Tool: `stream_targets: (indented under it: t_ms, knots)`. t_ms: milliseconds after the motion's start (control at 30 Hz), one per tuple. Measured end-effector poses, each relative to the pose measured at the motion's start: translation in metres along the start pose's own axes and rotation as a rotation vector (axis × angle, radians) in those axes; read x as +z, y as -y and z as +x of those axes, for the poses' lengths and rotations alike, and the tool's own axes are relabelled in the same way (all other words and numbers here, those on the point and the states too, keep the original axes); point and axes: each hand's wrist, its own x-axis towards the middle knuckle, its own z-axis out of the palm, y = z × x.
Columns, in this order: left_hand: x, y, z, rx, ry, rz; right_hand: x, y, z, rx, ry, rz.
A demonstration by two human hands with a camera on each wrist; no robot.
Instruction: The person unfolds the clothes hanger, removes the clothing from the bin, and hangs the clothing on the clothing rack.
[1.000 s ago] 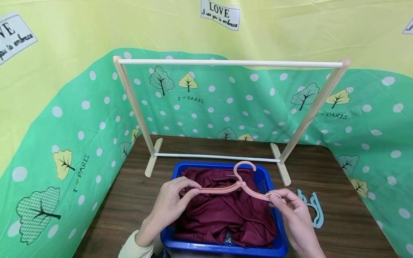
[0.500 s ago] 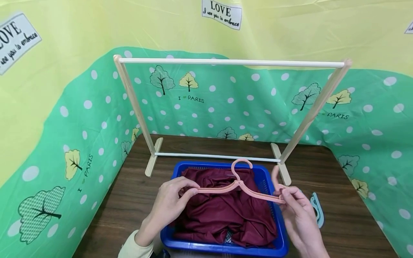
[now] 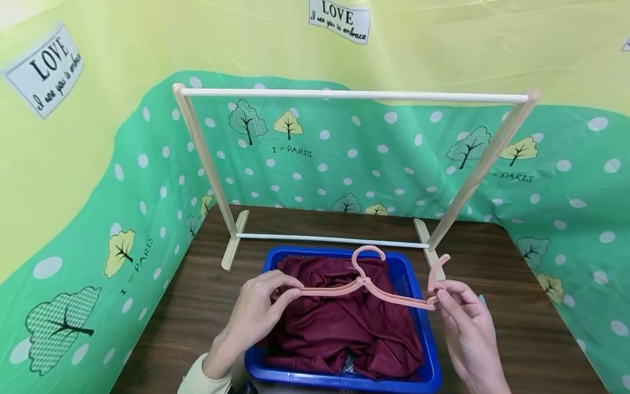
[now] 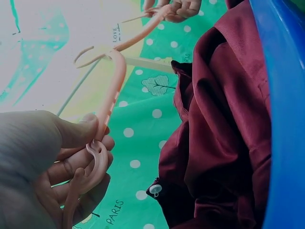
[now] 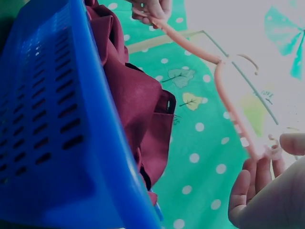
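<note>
A pink folding clothes hanger [image 3: 364,281] hangs level between both hands above the basket, its hook upward. My left hand [image 3: 263,303] pinches its left arm between thumb and fingers; in the left wrist view a curved pink end piece [image 4: 99,164] lies across those fingers. My right hand [image 3: 467,323] pinches the hanger's right end, where a short pink piece [image 3: 435,271] points upward. Below, a crumpled dark red garment [image 3: 344,328] fills a blue plastic basket [image 3: 344,381]. A button [image 4: 155,190] shows on the cloth in the left wrist view.
Behind the basket stands a wooden rack with a white top rail [image 3: 344,94] and a lower white bar [image 3: 330,238]. A light blue item [image 3: 483,301] is mostly hidden behind my right hand. Printed green and yellow cloth [image 3: 305,175] surrounds the dark wood table [image 3: 187,317].
The short pink piece at the hanger's right end has swung out and now points up. My right hand has shifted slightly rightward, covering the light blue item. The left hand has barely moved.
</note>
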Motion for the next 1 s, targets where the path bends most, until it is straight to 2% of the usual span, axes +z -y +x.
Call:
stream_targets:
  t_ms: [167,333,533,600,667,900,1000]
  knots:
    - [0.0033,0.0004,-0.0018,0.045,0.02,0.032,0.0032,0.0083,-0.0035,-0.066,-0.028,-0.069]
    - [0.004,0.0012,-0.0029,0.067,0.039,0.05,0.0065,0.0096,-0.0031,-0.115,-0.038,-0.081]
    - [0.0024,0.0036,-0.0022,0.068,0.038,0.057,0.0084,0.0098,-0.0028,-0.142,-0.106,-0.016]
    - [0.0019,0.0042,-0.0019,0.067,0.036,0.062,0.0054,0.0087,-0.0009,-0.164,-0.09,0.063]
    - [0.0017,0.0043,-0.002,0.067,0.041,0.063,0.0031,0.0083,0.0008,-0.172,-0.078,0.097]
    - [0.0027,0.0021,-0.0008,0.067,0.097,0.051,0.0025,0.0057,0.003,-0.228,-0.005,0.122]
    - [0.0027,0.0028,0.0,0.069,0.093,0.045,0.0045,0.0043,0.0031,-0.258,0.001,0.143]
